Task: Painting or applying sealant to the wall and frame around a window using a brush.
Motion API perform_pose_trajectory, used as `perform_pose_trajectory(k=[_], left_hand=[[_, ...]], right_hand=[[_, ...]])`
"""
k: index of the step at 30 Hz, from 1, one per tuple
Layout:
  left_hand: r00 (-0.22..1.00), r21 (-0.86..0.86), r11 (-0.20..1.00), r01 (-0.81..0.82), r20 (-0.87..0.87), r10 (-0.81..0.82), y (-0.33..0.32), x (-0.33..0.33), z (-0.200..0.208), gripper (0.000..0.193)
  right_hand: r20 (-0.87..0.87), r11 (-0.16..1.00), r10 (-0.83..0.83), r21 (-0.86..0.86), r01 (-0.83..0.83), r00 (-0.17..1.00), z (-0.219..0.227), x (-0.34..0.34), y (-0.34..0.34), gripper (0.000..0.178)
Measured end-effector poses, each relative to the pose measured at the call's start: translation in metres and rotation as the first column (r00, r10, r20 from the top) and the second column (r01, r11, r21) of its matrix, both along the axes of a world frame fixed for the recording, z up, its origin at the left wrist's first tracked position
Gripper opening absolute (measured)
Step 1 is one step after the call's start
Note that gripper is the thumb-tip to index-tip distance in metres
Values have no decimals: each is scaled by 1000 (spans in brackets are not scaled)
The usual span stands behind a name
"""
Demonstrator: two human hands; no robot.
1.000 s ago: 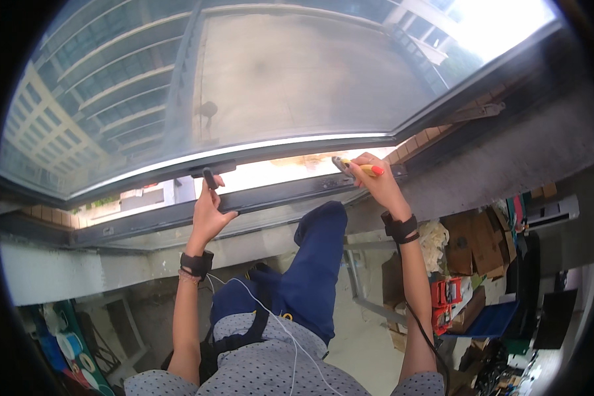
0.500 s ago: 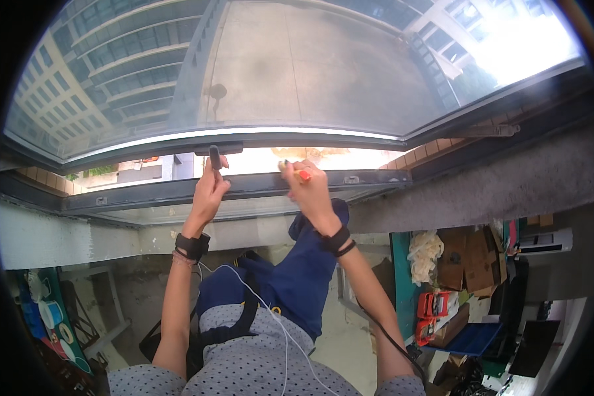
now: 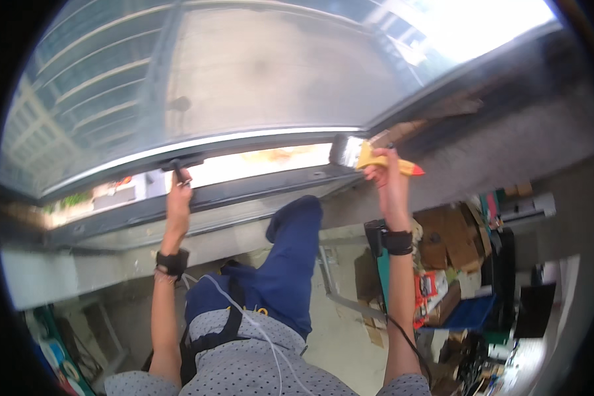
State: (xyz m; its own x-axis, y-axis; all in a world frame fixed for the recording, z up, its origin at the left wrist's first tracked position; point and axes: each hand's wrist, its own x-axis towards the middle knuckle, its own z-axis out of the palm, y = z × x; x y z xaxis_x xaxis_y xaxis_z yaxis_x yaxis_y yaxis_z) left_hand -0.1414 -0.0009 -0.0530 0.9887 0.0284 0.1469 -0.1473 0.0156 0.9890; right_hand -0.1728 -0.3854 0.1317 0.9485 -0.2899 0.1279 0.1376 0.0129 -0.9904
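Observation:
My left hand (image 3: 177, 201) is closed around the black window handle (image 3: 177, 170) on the lower rail of the tilted-out window sash (image 3: 244, 140). In my right hand (image 3: 391, 181) is a paintbrush with a yellow handle (image 3: 375, 158), red at its end, gripped by the fingers. Its dark bristles (image 3: 343, 150) point left, over the right end of the gap between sash and frame. Whether the bristles touch the frame I cannot tell. Below the gap runs the dark lower window frame (image 3: 244, 189).
My blue-trousered knee (image 3: 297, 218) is bent close under the sill. Behind my right arm are cardboard boxes (image 3: 445, 237), red-and-white packages (image 3: 426, 289) and a blue tray (image 3: 468, 313). A white cable (image 3: 261, 323) hangs down my front. Rough concrete wall (image 3: 468, 168) continues to the right.
My right hand has swung right with the paintbrush, from the middle of the gap to its right end. The view has shifted and tilted. My left hand stays on the handle.

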Motion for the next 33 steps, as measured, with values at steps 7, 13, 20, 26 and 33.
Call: perform_pose_trajectory(k=[7,13,20,26,33], left_hand=[[988,139,984,-109,127,91,-3,0,-7,21],[978,241,950,-200,109,178,-11,0,-1,19],[973,211,955,-207,143,180,-10,4,-12,18],[973,223,953,-207,152,176,-16,1,-2,17],[956,257,924,-284,147,253,-17,1,-4,18]], right_hand=[[727,262,-106,-637,725,678,180,-87,-84,20],[646,-522,39,-638,567,762,236,-98,-104,19],[376,-669,-104,-712,214,921,120,-81,-124,6],[66,-401,-215,-916,-27,974,3,-97,-118,12],[245,-171,-266,-964,205,932,109,-85,-93,19]])
